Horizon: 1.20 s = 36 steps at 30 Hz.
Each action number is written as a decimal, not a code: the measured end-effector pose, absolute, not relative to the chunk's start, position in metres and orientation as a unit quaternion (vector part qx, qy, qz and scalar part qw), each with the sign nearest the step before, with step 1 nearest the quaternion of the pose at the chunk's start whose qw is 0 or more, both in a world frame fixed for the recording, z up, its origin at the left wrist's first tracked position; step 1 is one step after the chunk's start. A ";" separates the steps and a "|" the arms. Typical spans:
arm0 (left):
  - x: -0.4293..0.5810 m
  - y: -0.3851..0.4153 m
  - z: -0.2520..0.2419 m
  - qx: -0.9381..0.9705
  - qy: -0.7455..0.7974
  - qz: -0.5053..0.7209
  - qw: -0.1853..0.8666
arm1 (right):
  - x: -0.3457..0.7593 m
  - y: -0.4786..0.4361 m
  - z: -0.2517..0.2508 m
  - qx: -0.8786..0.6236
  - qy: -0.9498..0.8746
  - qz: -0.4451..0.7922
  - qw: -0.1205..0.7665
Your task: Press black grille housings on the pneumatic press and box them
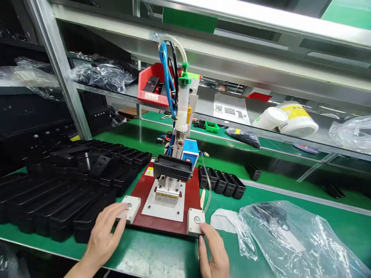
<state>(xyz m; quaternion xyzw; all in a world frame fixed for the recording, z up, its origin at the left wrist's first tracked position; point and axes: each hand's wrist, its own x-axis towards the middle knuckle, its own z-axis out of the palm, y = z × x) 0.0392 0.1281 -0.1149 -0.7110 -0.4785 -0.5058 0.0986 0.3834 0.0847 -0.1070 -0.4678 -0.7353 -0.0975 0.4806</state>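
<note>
Two bare hands rest at a small machine, seen from a head camera looking down. The left hand (106, 235), fingers apart and holding nothing, lays a fingertip on the left button box (131, 207). The right hand (213, 253), also unclenched and empty, touches the near edge of the right button box (196, 221). These boxes sit at opposite front corners of a red base (145, 189), probably so each hand is kept clear of the middle. Between them, raised on a metal fixture, a black part (172, 168) sits under a white syringe (182, 108) fed by blue hoses. Black trays (72, 189) crowd the green desk (261, 197) on the left, close to that hand. A row of black housings (222, 181) stands right of the machine, and a clear bag (290, 235) lies near the right hand.
</note>
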 end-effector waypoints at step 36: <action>0.128 0.238 0.027 -0.631 -0.408 -0.611 -0.251 | 0.366 0.096 -0.055 -0.479 -0.655 0.060 0.581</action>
